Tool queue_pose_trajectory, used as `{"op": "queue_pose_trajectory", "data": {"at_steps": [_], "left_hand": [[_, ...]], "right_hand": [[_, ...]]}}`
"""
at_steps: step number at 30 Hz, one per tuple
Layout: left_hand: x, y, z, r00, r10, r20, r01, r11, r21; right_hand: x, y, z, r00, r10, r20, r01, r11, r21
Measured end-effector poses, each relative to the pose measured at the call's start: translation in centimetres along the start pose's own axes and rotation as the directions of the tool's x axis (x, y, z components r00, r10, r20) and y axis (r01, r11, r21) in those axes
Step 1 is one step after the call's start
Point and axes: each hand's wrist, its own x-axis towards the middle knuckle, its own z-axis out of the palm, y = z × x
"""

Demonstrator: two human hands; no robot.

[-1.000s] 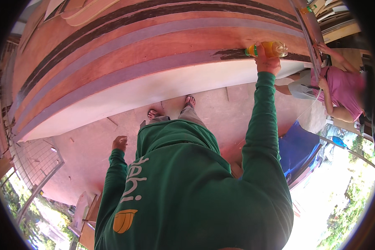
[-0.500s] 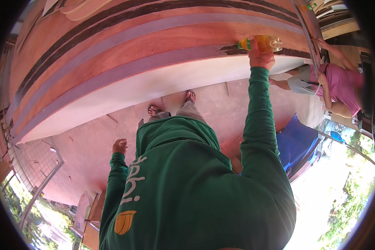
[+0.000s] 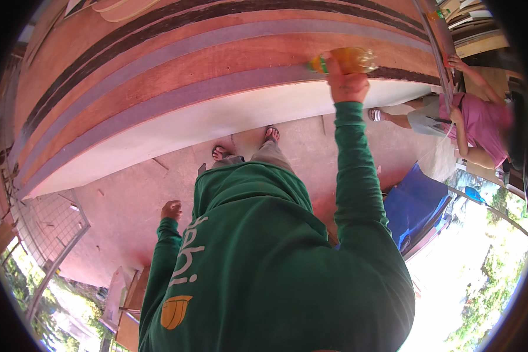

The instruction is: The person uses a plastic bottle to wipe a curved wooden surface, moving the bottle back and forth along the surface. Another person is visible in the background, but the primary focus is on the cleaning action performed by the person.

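My right hand (image 3: 347,85) grips a clear plastic bottle (image 3: 358,59) of amber-yellow liquid. The bottle lies on its side, with its blurred green neck end to the left and its base to the right. It is over the front strip of a long reddish wooden panel (image 3: 229,57) with grey-purple and dark stripes. A dark stripe (image 3: 408,75) runs along the panel's front edge to the right of the bottle. Whether the bottle touches the panel, I cannot tell. My left hand (image 3: 171,210) hangs at my left side, fingers loosely bent, with nothing visible in it.
A person in a pink top (image 3: 478,126) stands at the right end of the panel, hands at its edge. A blue sheet (image 3: 416,202) covers something behind me on the right. Wire mesh (image 3: 50,226) stands at left. Wood pieces (image 3: 475,35) are stacked at far right.
My right hand has moved left along the panel's front strip with the bottle. My left hand has barely shifted. The person in pink has moved a foot slightly.
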Motion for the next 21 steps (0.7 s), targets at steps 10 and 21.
{"op": "queue_pose_trajectory", "data": {"at_steps": [10,21], "left_hand": [[-1.8,9.8,-0.6,0.998,-0.059,0.017,0.061,0.993,-0.098],[-1.4,9.0,-0.5,0.988,-0.132,0.083,0.144,0.977,-0.156]], "right_hand": [[4.2,6.5,-1.1,0.998,-0.037,0.041,0.015,0.894,0.449],[2.1,1.8,-1.2,0.994,-0.060,-0.088,0.053,0.995,-0.079]]}}
